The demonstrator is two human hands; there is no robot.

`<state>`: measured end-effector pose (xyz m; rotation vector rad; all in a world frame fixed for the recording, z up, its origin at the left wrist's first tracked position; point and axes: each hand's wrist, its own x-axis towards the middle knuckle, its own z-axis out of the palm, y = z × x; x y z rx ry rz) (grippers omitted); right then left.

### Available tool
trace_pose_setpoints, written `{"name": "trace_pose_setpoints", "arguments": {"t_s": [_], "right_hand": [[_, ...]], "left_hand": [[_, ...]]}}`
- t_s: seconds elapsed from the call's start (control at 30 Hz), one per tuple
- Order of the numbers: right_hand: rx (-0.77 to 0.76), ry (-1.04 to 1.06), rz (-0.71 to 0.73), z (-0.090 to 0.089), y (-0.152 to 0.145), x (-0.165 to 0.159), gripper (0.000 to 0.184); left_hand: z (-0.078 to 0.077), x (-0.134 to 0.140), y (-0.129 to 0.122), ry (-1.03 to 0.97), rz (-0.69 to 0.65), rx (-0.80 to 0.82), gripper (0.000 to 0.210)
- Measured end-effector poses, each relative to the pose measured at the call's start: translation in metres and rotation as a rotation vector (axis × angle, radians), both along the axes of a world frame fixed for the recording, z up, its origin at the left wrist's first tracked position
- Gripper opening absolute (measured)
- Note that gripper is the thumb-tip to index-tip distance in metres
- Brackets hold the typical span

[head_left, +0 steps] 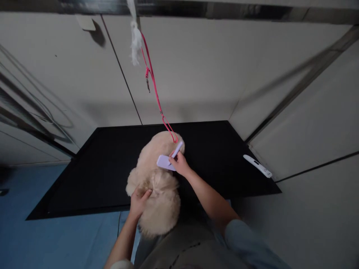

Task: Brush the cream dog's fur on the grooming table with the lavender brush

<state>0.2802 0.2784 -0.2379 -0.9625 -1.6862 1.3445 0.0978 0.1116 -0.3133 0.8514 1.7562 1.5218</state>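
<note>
Left grip (140, 198) on the fluffy cream animal (161, 216), thumb against fur, closure unclear; beyond it, right grip (178, 163) closed round a lilac brush (165, 163) over the coat; rightward, white device (257, 166) on bench (213, 149); farthest, pink lead (151, 74).

Black flat table (213, 149), dark border, extends well out to both sides of the hands, far edge beyond the right hand (179, 163). Cream furry animal (153, 151) on it, bulk beyond the left hand (140, 200) and just left of the right one, nearest part overlapping the table's near edge, right beside the left hand. White handheld device (257, 166), small dark window, lies slanted by the right edge, well right of the right hand.
</note>
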Motion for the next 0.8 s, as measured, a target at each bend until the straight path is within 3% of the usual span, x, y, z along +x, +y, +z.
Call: {"name": "trace_pose_setpoints", "arguments": {"t_s": [0.1,0.13,0.27,0.4,0.53,0.57,0.67,0.7,0.8], "right_hand": [[0.002,-0.065,0.309,0.003,-0.002,0.0,0.019],[-0.001,-0.088,0.351,0.004,-0.003,0.0,0.019],[0.045,-0.083,0.113,0.007,-0.002,-0.002,0.016],[0.021,-0.13,0.371,0.008,-0.001,-0.006,0.019],[0.06,-0.111,0.097,0.011,0.002,-0.005,0.016],[0.069,-0.11,0.118,0.012,0.002,-0.004,0.018],[0.061,-0.139,0.353,0.011,0.001,-0.003,0.019],[0.058,-0.14,0.329,0.011,0.0,-0.003,0.018],[0.084,-0.104,0.075,0.009,0.0,-0.002,0.016]], "left_hand": [[-0.001,0.002,0.001,-0.052,-0.012,0.043,0.054],[-0.001,0.003,0.001,-0.055,-0.015,0.046,0.054],[0.0,0.004,0.001,-0.039,-0.011,0.036,0.056],[0.0,0.003,0.0,-0.013,-0.029,0.056,0.059],[0.003,0.003,0.0,0.009,-0.036,0.052,0.056],[0.003,0.003,0.0,0.011,-0.046,0.049,0.056],[0.001,0.003,0.0,0.006,-0.069,0.057,0.056],[0.0,0.002,-0.001,0.006,-0.072,0.057,0.056],[-0.004,0.001,-0.001,0.021,-0.084,0.049,0.054]]}}
